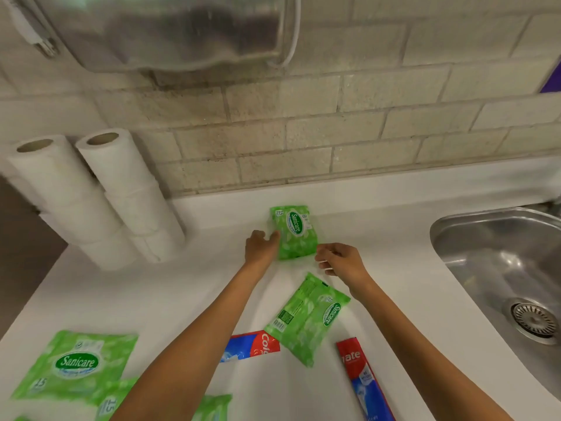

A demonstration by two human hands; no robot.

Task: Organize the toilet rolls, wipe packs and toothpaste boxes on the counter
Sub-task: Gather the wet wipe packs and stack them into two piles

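A green wipe pack [295,233] lies near the back of the white counter [394,268]. My left hand [260,248] touches its left edge with the fingertips. My right hand [340,259] hovers just off its lower right corner, fingers loosely curled and holding nothing. A second green wipe pack [308,319] lies tilted between my forearms. Two stacks of white toilet rolls [100,202] stand at the back left against the wall. One toothpaste box [252,346] is partly under the tilted pack, another toothpaste box [365,381] lies at the front right.
More green wipe packs [76,364] lie at the front left corner. A steel sink [501,268] with a drain sits at the right. A tiled wall [334,132] runs behind the counter, with a metal fixture [167,31] mounted above.
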